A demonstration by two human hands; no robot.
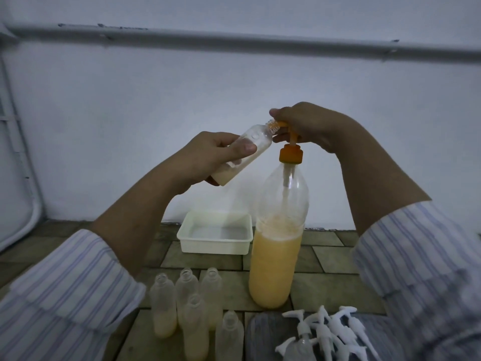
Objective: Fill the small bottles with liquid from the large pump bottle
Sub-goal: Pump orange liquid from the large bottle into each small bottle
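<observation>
1. Hands first: we see the left hand (218,155) curled round a small clear bottle (246,152), tilted so that its open neck points up and to the right, touching the orange pump spout (360,124).
2. We find a little pale liquid pooled at the low end of that small bottle.
3. The right hand (309,126) lies over the pump head, fingers bent down around it and gripping it.
4. The large pump bottle (276,246) stands upright on the tiled surface (330,259), roughly half full of yellowish liquid, with an orange cap (291,155) below the pump.
5. Near us, left of the big bottle, five more small bottles (187,308) stand upright with open necks; at least three hold some liquid at the bottom.
6. We see a heap of white pump tops (330,332) lying at lower right.
7. A white tray (214,246) sits behind, just beside the big bottle's left side.
</observation>
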